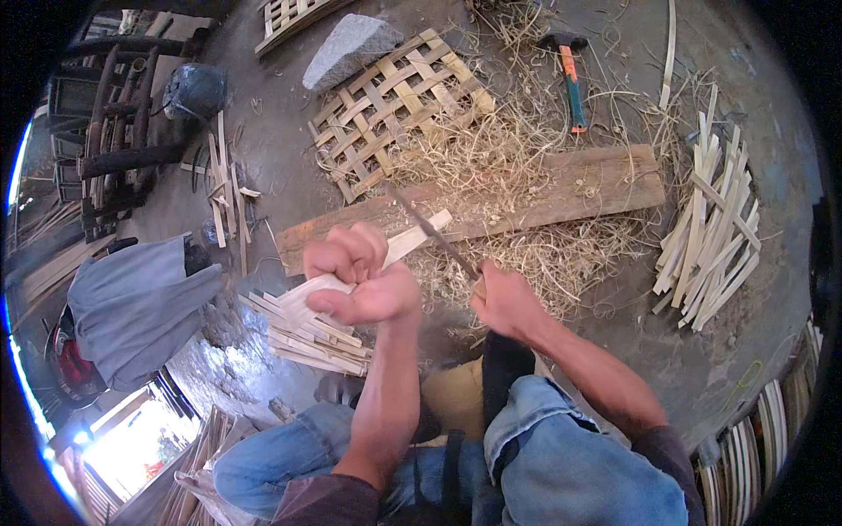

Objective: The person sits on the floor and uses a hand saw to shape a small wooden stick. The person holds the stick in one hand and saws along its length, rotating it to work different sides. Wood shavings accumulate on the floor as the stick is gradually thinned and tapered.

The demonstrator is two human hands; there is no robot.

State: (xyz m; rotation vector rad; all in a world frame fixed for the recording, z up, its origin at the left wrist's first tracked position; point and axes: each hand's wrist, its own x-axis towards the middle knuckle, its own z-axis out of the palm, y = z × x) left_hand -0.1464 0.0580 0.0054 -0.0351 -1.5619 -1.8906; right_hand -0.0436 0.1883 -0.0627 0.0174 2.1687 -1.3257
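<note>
Just left of centre, a left hand (364, 272) is closed around a pale strip (410, 243), whose free end points to two o'clock across the near side of a plank. Thin and probably light, the strip looks stiff along its length but springy, with edges that could splinter; its broad flat faces, well back from the blade, appear the safest hold. A dark knife (450, 251) crosses it near the tip, pointing to half past ten; whether blade and strip touch cannot be told. At four o'clock, a right hand (507, 302) grips the knife's mostly hidden handle.

Around them, a grey cloth (140, 289) hangs at nine o'clock and a bundle of strips (324, 346) lies at half past seven, crowding the left hand. A stone (351, 53) rests at eleven against a woven panel (377, 110). Curled shavings (500, 167) at one litter the plank (605, 184), cluttering the space beyond the blade. A hammer (573, 88) lies farther out at one; more strips (715, 228) are heaped at three.
</note>
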